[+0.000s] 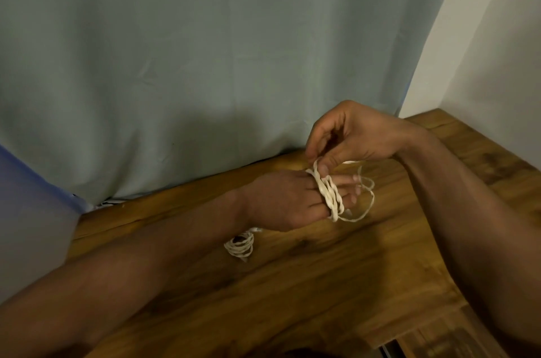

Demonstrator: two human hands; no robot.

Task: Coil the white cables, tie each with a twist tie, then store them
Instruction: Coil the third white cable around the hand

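Left grip (281,199): flat, fingers straight, serving as a spool. White cable (328,193) is wound round them in several turns, with a loose tail (366,206) hanging off the fingertips, not yet wound. Right grip (351,135): narrow, thumb and fingers pinching the cable at the top of the wraps.

Progress: coiling of this cable looks well along. Tie and storing not done. No twist tie visible.

Second coil (240,247) lies on the tabletop (322,284) just under the left wrist, bundled. Cannot tell if it is tied.

Around: blue cloth (29,196) far left, grey-green curtain (205,64) behind, white wall (497,35) right. No storage container in view. Nothing blocks the hands.
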